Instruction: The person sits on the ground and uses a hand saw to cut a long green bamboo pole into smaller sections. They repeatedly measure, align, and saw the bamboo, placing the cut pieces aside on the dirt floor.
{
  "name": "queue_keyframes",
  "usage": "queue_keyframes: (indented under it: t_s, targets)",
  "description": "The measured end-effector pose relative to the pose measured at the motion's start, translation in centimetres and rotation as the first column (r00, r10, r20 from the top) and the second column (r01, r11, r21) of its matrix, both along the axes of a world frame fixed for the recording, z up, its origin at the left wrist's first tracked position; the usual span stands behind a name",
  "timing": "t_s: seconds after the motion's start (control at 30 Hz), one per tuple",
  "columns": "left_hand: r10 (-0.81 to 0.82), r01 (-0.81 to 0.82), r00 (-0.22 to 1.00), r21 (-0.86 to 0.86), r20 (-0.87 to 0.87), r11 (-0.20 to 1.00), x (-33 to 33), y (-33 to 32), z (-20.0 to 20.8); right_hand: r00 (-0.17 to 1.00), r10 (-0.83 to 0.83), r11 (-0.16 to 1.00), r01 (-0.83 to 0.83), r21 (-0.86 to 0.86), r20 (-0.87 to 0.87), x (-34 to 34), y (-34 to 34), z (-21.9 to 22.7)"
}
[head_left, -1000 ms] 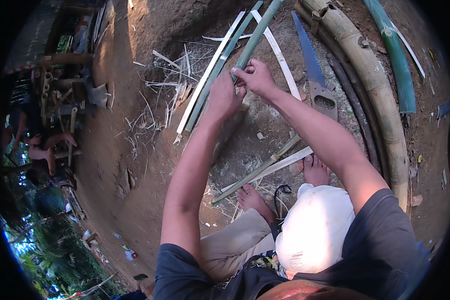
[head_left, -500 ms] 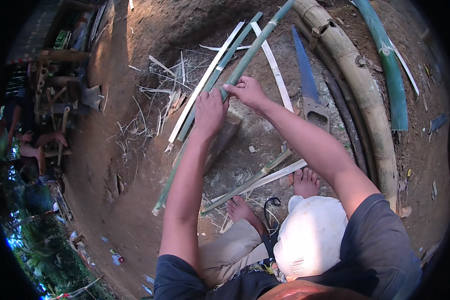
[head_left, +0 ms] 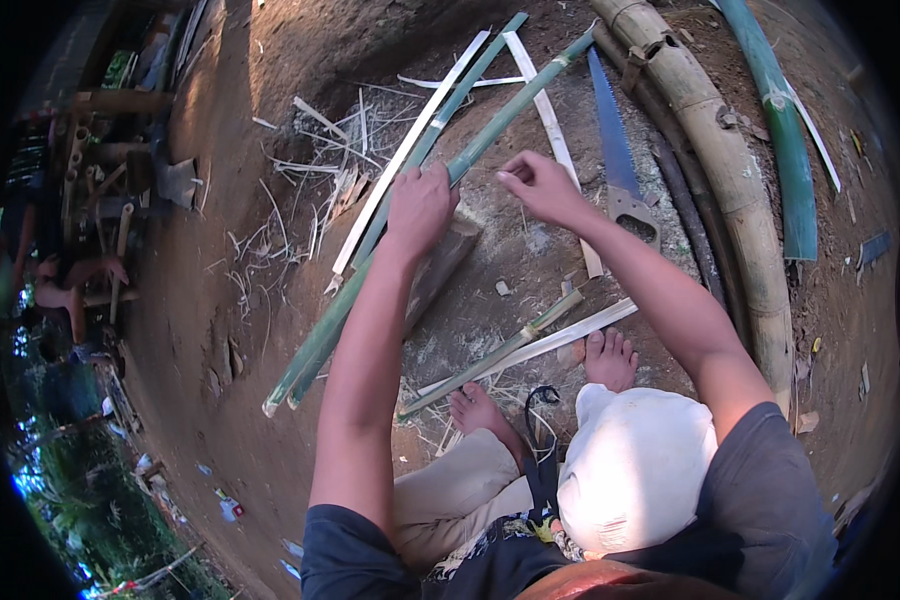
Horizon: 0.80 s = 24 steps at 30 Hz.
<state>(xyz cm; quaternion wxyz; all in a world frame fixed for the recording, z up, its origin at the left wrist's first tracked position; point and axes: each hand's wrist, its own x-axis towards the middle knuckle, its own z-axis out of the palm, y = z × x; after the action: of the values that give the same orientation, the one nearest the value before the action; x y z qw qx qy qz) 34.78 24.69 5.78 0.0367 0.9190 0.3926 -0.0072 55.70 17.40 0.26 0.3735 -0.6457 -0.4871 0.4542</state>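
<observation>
My left hand (head_left: pixel 422 212) is closed around a long green bamboo strip (head_left: pixel 505 118), which slants from the upper right down to the lower left. The strip's lower end (head_left: pixel 288 385) shows beyond my left forearm. Off to the right of the strip, my right hand (head_left: pixel 544 190) is apart from it, with fingers curled together and nothing visible in them. Under and beside the held strip lies another green bamboo strip (head_left: pixel 457 98). Next to that is a pale split strip (head_left: pixel 410 155). A second pale strip (head_left: pixel 553 125) lies behind my right hand.
A handsaw with a blue blade (head_left: pixel 613 130) lies to the right. Beyond it are dark poles (head_left: pixel 692 210), a thick dry bamboo pole (head_left: pixel 735 170) and a green bamboo piece (head_left: pixel 785 130). Shavings (head_left: pixel 310 200) litter the ground. Cut strips (head_left: pixel 560 340) lie by my feet.
My right hand has come off the bamboo strip and moved right. The held strip has slid toward the lower left, with its lower end farther out from my left forearm.
</observation>
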Motion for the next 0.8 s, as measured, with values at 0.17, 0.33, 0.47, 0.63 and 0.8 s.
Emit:
queue_keyframes:
  t_s: [0.17,0.33,0.47,0.63,0.8]
  targets:
    - [0.018,-0.019,1.0,-0.043,-0.009,0.999,-0.1,0.1,0.2,0.82,-0.002,0.976,-0.122,0.178,0.572,6.3,-10.2,1.2]
    - [0.076,-0.076,0.997,-0.087,-0.003,0.993,-0.3,0.0,0.2,0.659,0.093,0.969,-0.231,0.084,0.746,8.6,-18.5,0.9]
    - [0.107,-0.101,0.989,-0.066,0.102,0.993,-0.5,-0.5,0.1,0.574,0.036,0.958,-0.254,0.136,0.818,8.7,-19.1,-0.4]
    - [0.095,-0.093,0.985,-0.019,0.142,0.995,-1.3,-1.1,0.0,0.643,0.124,0.968,-0.245,0.049,0.755,9.3,-16.7,-1.6]
    - [0.121,-0.117,0.981,-0.04,0.15,0.992,-1.0,-1.8,0.5,0.62,0.25,0.949,-0.309,-0.061,0.744,9.3,-16.3,-2.0]
